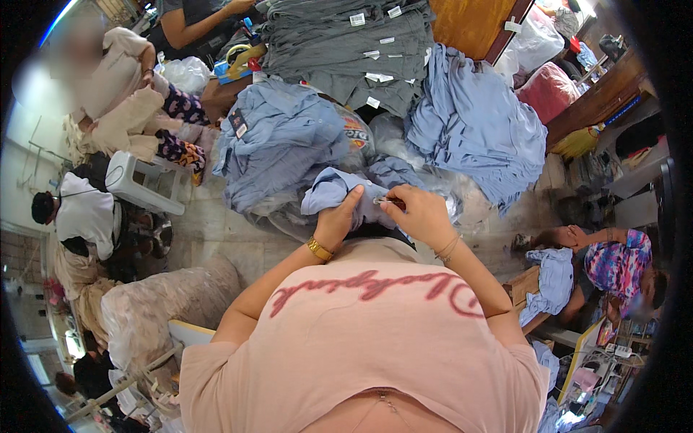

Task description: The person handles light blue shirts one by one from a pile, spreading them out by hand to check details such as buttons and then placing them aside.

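Note:
In front of my waist, my left hand (338,222) grips a light blue garment (328,189), its thumb lying on top of the cloth. A gold watch is on that wrist. My right hand (426,216) is closed around a small dark red tool (395,204) with a metal tip. The tip is at the garment's right part, close to the left fingers; I cannot tell whether it touches the cloth. My fingers hide most of the tool, so its exact kind does not show. The garment's lower folds hang between my hands.
A pile of blue garments (281,137) lies ahead to the left, another blue stack (476,123) to the right. Behind them are dark grey tagged garments (346,50). A white stool (141,180) and wrapped bundle (173,303) stand left. Several other people sit nearby.

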The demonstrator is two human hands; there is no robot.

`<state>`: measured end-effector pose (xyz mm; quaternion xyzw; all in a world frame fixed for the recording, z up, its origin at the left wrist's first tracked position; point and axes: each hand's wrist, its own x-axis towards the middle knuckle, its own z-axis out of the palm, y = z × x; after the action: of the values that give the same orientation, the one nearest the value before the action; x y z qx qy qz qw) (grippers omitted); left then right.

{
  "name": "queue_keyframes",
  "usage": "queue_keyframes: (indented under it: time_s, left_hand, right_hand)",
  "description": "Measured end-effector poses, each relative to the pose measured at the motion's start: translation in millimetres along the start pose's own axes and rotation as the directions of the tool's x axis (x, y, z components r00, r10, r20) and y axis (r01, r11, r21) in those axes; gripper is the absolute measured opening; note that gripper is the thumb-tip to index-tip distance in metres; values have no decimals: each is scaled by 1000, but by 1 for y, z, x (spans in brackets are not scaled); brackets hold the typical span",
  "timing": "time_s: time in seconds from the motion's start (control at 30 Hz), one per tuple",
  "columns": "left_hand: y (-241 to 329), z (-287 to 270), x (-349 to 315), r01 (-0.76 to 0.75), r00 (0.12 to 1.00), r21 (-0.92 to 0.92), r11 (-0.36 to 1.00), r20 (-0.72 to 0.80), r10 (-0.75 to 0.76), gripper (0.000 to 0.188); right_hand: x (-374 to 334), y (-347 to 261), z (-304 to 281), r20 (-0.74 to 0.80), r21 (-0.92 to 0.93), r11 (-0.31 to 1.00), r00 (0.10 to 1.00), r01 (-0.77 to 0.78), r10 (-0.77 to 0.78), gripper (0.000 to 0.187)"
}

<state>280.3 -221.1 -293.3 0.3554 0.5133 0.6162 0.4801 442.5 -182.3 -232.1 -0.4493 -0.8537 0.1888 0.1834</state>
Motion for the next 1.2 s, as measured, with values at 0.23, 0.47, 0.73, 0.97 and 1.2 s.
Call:
queue_keyframes:
  time_s: [0.23, 0.47, 0.73, 0.97, 1.2]
  left_hand:
    - [-6, 1, 6, -78, 995, 126, 989, 67, 70, 25]
    - [0, 9, 6, 61, 995, 9, 998, 77, -61, 23]
    - [-3, 14, 11, 217, 976, -137, 966, 58, -211, 25]
    - [-22, 19, 16, 264, 959, -161, 951, 146, -241, 28]
    - [-22, 28, 17, 500, 865, -457, 736, 226, -448, 26]
  right_hand:
    - [3, 2, -9, 79, -9, 1000, 997, -25, 26, 27]
    - [3, 8, -6, 61, 70, 997, 998, -25, 21, 27]
    - [-3, 41, 19, 36, 829, 482, 889, -282, 457, 22]
    - [-2, 44, 40, -141, 755, 627, 887, -191, 440, 10]
    - [-27, 177, -20, -432, 851, 524, 509, -45, 745, 15]
